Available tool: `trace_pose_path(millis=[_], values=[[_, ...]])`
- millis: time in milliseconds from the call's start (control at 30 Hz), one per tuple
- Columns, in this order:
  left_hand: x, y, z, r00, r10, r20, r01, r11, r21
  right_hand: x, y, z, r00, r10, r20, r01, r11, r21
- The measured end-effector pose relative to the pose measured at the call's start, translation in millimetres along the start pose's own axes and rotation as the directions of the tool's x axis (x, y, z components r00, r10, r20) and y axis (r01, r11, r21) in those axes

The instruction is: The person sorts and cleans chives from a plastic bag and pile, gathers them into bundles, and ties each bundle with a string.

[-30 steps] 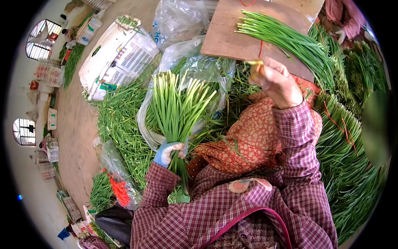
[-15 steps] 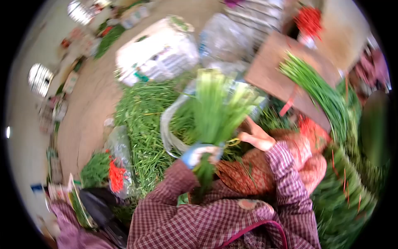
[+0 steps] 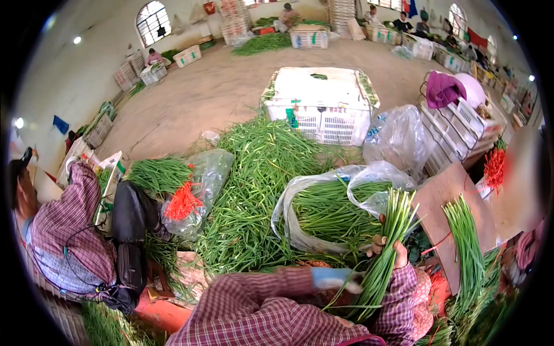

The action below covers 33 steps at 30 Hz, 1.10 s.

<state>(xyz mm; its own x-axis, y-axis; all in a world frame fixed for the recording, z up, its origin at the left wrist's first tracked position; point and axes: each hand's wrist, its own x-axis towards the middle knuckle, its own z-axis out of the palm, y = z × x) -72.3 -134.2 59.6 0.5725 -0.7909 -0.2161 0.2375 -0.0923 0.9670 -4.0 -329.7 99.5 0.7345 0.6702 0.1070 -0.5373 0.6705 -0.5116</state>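
My right hand (image 3: 399,255) is wrapped around a bunch of green chives (image 3: 385,262), held at a slant with the pale stalk ends up. Beside the leafy lower end is my gloved left hand (image 3: 337,279), smeared by motion, so its fingers cannot be made out. Just beyond the bunch, an opened clear plastic bag (image 3: 283,210) holds more chives (image 3: 329,210). Another bunch of chives (image 3: 464,248) lies on a brown board (image 3: 430,202) to the right.
Loose chives (image 3: 254,190) are heaped ahead on the left, near red ties (image 3: 183,202) on plastic. Behind the heap stands a white crate (image 3: 323,106). A person in a checked shirt (image 3: 72,230) sits at my left. More crates (image 3: 456,127) are stacked on the right.
The view has swung upward and turned. The bunch, earlier gripped upright by my left hand, is now in my right hand, which was open before. My left hand has moved to the leafy end.
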Motion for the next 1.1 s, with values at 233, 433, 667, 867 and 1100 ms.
trace_pose_path(millis=[233, 433, 667, 867, 1100], values=[[-137, 98, -150, 0.725, 0.006, -0.689, 0.365, 0.845, 0.391, -1, -12, 30, 0.971, -0.059, -0.231, -0.018, 0.949, -0.315], [-52, 113, -105, 0.895, 0.265, -0.36, -0.326, 0.938, -0.119, 24, 13, 73, 0.959, -0.064, -0.276, -0.152, 0.706, -0.691], [23, 88, -82, 0.926, 0.32, -0.202, -0.376, 0.713, -0.592, 0, 20, 67, 0.967, -0.056, -0.249, -0.17, 0.587, -0.791], [34, 99, -64, 0.941, 0.338, -0.028, -0.248, 0.629, -0.736, -11, 13, 51, 0.954, -0.027, -0.298, -0.213, 0.638, -0.74], [43, 107, -69, 0.936, 0.267, -0.23, -0.353, 0.709, -0.61, -27, 22, 43, 0.931, -0.053, -0.362, -0.303, 0.444, -0.843]])
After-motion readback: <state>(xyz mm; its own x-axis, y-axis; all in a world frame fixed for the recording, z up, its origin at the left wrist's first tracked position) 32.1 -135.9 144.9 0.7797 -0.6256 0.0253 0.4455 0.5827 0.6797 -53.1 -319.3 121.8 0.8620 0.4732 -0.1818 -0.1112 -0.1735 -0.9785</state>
